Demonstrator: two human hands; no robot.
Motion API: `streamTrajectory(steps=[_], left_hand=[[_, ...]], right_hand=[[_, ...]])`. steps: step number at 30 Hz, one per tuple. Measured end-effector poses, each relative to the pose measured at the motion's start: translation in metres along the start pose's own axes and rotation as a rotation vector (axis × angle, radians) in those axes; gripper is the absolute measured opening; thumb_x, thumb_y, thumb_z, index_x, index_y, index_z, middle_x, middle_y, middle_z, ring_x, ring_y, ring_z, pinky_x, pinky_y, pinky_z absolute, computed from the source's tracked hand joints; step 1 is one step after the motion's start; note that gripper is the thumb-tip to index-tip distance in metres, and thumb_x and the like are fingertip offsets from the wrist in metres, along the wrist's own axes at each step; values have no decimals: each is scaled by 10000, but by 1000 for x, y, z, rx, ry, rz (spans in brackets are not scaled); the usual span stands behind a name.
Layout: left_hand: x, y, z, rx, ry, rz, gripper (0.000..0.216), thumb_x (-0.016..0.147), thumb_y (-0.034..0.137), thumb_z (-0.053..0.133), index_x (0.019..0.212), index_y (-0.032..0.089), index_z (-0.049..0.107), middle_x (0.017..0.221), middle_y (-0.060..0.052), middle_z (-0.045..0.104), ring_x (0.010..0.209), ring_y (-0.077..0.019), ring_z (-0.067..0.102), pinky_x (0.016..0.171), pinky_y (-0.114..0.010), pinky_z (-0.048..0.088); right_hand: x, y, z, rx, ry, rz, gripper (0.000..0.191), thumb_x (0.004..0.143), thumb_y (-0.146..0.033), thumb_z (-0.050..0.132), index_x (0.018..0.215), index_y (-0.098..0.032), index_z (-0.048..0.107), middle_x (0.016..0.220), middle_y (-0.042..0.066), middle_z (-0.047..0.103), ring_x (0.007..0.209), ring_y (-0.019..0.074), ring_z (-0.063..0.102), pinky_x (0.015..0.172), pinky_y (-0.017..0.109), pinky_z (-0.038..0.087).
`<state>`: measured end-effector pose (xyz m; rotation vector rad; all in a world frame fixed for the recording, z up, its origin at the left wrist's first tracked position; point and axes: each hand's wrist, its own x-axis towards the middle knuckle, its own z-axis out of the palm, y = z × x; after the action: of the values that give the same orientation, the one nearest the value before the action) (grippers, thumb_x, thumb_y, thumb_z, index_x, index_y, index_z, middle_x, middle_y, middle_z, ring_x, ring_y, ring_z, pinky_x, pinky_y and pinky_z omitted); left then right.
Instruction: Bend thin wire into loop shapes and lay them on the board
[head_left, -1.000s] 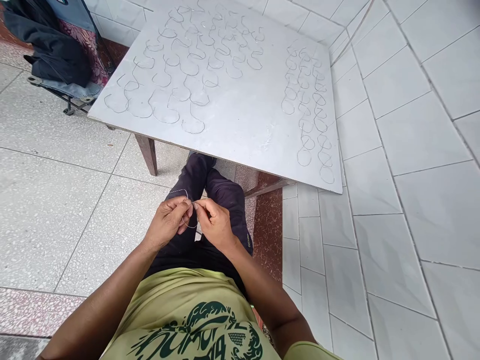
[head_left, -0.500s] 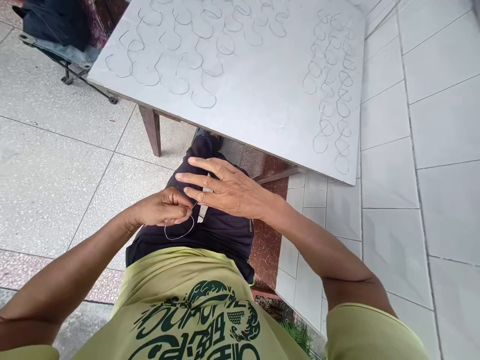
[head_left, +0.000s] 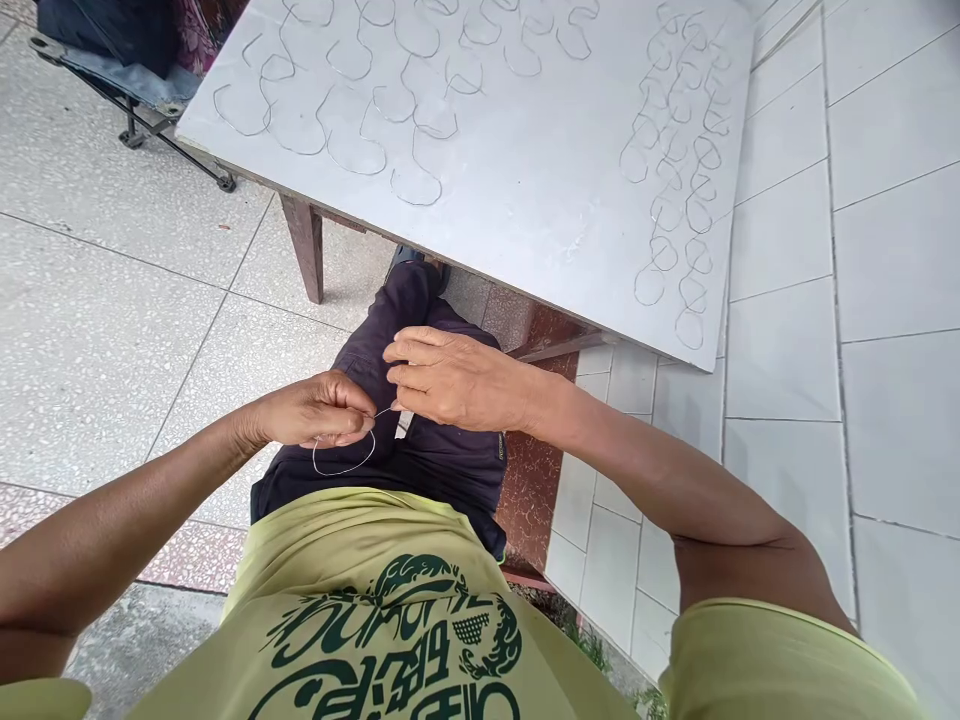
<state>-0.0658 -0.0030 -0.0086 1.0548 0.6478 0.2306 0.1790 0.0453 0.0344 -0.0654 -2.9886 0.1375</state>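
Over my lap, my left hand (head_left: 319, 410) pinches a thin wire loop (head_left: 343, 462) that hangs below its fingers. My right hand (head_left: 450, 378) sits just to the right with fingers curled together, its tips at the free end of the same wire near a small pale strip (head_left: 403, 424) on my dark trousers. On the white board (head_left: 517, 200) ahead, several bent wire hooks (head_left: 352, 100) lie spread on the left. A column of small wire loops (head_left: 675, 180) lies along the right side.
The board rests on a low wooden table whose leg (head_left: 306, 245) stands on the tiled floor. A folding chair with dark clothes (head_left: 112, 50) is at the top left. A white tiled wall (head_left: 862, 250) rises on the right.
The right hand lifted off the wire with fingers spread, then curled back down onto the wire end. The left hand kept its pinch on the loop. The view dropped towards my lap.
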Motion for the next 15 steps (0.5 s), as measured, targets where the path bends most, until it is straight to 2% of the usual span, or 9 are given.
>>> streamTrajectory(steps=[2,4,9,15], left_hand=[[1,-2,4,-17,56,3,294,770,213,679,494,197,577,385,22,406,303,-78,304,286,-200,183],[2,-6,8,-22,109,21,307,791,243,667,504,196,568,397,26,400,304,-71,298,291,-194,177],[4,-18,18,-35,246,63,329,834,275,629,532,191,530,449,27,436,312,-56,309,311,-190,178],[10,-34,29,-134,394,132,322,870,259,586,560,183,540,445,51,401,318,-55,331,331,-182,191]], right_hand=[[-1,0,1,14,-21,46,376,1090,-128,400,832,-185,668,846,56,655,948,212,576,904,422,471],[-2,1,4,21,-31,89,370,1095,-147,405,821,-176,652,815,55,628,883,205,538,842,395,445],[-2,2,10,8,-49,141,359,1105,-168,404,823,-165,627,807,55,590,875,207,496,812,380,376],[-8,-2,12,-31,-63,180,371,1099,-134,378,810,-161,610,772,57,568,845,212,468,767,368,338]])
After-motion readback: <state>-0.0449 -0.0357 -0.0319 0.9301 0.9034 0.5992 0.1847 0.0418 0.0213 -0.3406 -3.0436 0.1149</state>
